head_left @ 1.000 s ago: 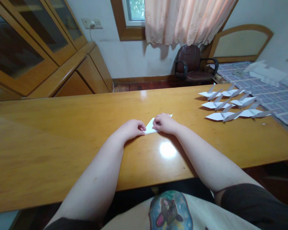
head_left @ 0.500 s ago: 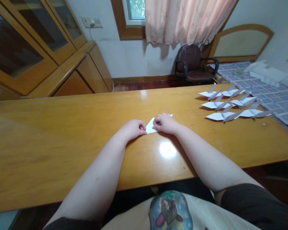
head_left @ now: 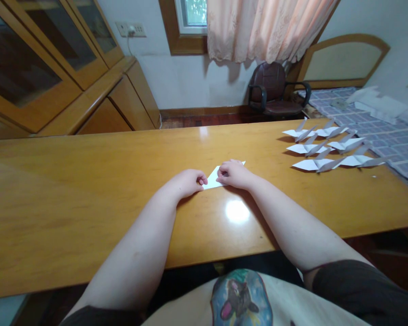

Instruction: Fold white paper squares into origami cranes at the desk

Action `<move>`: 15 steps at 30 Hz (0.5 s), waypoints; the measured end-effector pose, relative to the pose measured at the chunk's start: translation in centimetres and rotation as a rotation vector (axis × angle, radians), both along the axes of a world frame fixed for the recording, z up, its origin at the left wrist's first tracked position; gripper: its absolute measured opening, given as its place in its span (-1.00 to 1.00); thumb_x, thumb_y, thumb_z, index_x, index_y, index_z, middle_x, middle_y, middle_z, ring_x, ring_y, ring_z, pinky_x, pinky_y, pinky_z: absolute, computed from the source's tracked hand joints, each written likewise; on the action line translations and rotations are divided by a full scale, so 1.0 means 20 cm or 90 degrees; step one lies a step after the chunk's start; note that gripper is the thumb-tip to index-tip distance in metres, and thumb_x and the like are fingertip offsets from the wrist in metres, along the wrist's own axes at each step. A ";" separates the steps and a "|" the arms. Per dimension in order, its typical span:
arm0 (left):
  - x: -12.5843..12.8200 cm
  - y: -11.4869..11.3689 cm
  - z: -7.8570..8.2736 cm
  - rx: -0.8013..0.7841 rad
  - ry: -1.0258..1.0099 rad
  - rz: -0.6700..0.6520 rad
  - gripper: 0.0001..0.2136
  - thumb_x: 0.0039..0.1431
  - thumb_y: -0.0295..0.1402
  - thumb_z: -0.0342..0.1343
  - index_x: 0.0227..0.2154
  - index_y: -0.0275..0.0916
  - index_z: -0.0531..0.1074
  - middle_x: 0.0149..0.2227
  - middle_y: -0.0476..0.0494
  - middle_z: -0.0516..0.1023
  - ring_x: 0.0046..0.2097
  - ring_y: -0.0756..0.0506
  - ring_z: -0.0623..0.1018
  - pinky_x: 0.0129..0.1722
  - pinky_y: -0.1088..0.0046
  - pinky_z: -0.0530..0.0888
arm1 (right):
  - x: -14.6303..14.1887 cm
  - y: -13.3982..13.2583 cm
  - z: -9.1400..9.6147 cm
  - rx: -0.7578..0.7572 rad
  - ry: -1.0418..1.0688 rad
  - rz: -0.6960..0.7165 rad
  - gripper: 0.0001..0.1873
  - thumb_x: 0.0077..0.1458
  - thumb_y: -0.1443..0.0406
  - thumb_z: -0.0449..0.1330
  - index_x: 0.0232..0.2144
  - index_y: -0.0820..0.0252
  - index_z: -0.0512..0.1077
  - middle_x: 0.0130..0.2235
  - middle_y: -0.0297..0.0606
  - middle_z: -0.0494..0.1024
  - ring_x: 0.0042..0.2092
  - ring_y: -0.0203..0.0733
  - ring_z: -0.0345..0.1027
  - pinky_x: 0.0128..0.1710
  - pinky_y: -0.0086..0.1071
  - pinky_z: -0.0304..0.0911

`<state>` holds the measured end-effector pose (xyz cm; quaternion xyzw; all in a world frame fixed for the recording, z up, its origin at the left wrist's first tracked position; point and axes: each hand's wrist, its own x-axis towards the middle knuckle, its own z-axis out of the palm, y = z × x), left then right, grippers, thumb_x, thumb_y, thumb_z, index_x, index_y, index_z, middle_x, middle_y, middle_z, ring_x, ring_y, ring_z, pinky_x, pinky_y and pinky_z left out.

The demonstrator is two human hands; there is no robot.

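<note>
Your left hand (head_left: pixel 192 180) pinches the paper (head_left: pixel 211 179) at its left corner; your right hand (head_left: pixel 233 174) rests on it, grip unclear, cranes (head_left: pixel 309 148) standing far right on the tabletop (head_left: pixel 88 203).

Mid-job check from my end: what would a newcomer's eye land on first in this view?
Probably the six white paper birds, set in three rows of two toward the table's right end. Next, the folded white paper near mid-table, with the left hand at its left corner and the right hand over its right part. Beyond the table, a pink curtain hangs beside the window.
</note>
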<state>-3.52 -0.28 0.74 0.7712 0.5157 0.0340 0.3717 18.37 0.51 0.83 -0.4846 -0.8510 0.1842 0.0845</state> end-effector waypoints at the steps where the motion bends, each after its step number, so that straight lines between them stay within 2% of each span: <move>1: -0.01 0.00 0.00 -0.004 -0.004 -0.006 -0.75 -0.11 -0.45 0.11 -0.29 -0.16 0.50 -0.25 -0.04 0.59 -0.29 -0.05 0.51 -0.30 0.48 0.37 | 0.00 0.00 0.00 -0.002 0.000 0.000 -0.82 0.03 0.17 0.25 -0.45 0.16 0.48 -0.32 -0.25 0.52 -0.20 -0.14 0.26 -0.19 -0.30 -0.02; 5: -0.03 0.00 0.06 -0.027 -0.015 -0.054 -0.67 -0.12 -0.49 0.07 -0.22 -0.17 0.49 -0.18 -0.06 0.58 -0.22 -0.05 0.51 -0.21 0.49 0.37 | 0.00 0.00 0.00 -0.009 0.000 -0.001 -0.82 0.04 0.17 0.25 -0.44 0.16 0.48 -0.32 -0.26 0.53 -0.21 -0.15 0.26 -0.19 -0.30 -0.02; 8: -0.04 0.00 0.10 -0.056 -0.025 -0.071 -0.70 -0.02 -0.39 0.04 -0.19 -0.17 0.49 -0.15 -0.07 0.57 -0.16 -0.06 0.51 -0.15 0.48 0.37 | 0.00 0.00 0.00 -0.009 0.003 -0.004 -0.83 0.03 0.17 0.25 -0.44 0.16 0.48 -0.33 -0.26 0.53 -0.22 -0.14 0.25 -0.19 -0.30 -0.02; 11: -0.05 0.02 0.07 -0.063 -0.045 -0.050 -0.73 0.02 -0.31 0.04 -0.20 -0.18 0.49 -0.20 -0.07 0.58 -0.20 -0.06 0.51 -0.18 0.47 0.38 | 0.00 0.00 0.00 -0.002 0.012 -0.005 -0.83 0.02 0.17 0.26 -0.45 0.15 0.48 -0.33 -0.26 0.53 -0.21 -0.14 0.25 -0.19 -0.30 -0.02; 15: -0.05 0.03 0.02 -0.064 -0.065 -0.031 -0.73 -0.05 -0.30 0.10 -0.24 -0.19 0.50 -0.24 -0.07 0.58 -0.24 -0.06 0.52 -0.24 0.47 0.38 | 0.00 0.00 -0.01 0.002 0.024 -0.004 -0.83 0.01 0.17 0.27 -0.47 0.15 0.47 -0.34 -0.28 0.53 -0.22 -0.15 0.25 -0.19 -0.30 -0.02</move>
